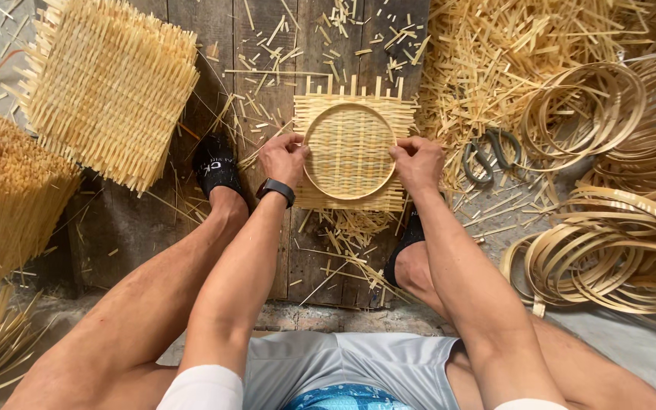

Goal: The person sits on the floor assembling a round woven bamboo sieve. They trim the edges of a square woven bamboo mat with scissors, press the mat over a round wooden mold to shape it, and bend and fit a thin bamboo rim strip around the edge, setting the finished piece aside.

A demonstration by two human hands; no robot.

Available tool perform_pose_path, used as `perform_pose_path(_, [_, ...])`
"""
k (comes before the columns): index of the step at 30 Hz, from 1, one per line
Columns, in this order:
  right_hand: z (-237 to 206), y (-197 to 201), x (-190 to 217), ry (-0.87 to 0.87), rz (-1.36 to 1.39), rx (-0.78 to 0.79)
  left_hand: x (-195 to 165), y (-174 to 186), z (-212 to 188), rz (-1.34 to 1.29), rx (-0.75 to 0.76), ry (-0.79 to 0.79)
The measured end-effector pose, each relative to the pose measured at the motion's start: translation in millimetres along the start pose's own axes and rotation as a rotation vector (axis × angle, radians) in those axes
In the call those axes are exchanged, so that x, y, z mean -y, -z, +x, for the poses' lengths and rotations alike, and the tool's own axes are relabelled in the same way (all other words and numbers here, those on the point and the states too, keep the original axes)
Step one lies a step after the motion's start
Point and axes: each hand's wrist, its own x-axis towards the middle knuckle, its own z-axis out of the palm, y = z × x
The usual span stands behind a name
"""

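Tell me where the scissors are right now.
In the head view, the scissors lie on the floor right of the right hand, among loose bamboo strips and just left of the coiled bamboo hoops.

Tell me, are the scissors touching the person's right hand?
Apart. The head view shows straw-strewn floor between the right hand and the scissors.

square woven bamboo mat (pixel 352 190), round hoop (pixel 349 107) on top

Pale yellow checker-woven bamboo mat (pixel 352 152) under a tan bamboo ring (pixel 349 108); grey-handled scissors (pixel 489 156); black wristwatch (pixel 275 190).
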Motion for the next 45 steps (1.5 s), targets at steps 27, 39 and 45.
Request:
perform_pose_path(27, [7, -7, -11, -0.112, 0.051, 0.109, -10, 21, 15, -0.2, 0.2, 0.251])
perform_pose_path(39, [6, -6, -23, -0.146, 0.25, 0.143, 4, 18, 4, -0.138, 0.158, 0.183])
perform_pose_path(45, [22, -3, -26, -0.098, 0.23, 0.211, 12, 20, 12, -0.236, 0.212, 0.147])
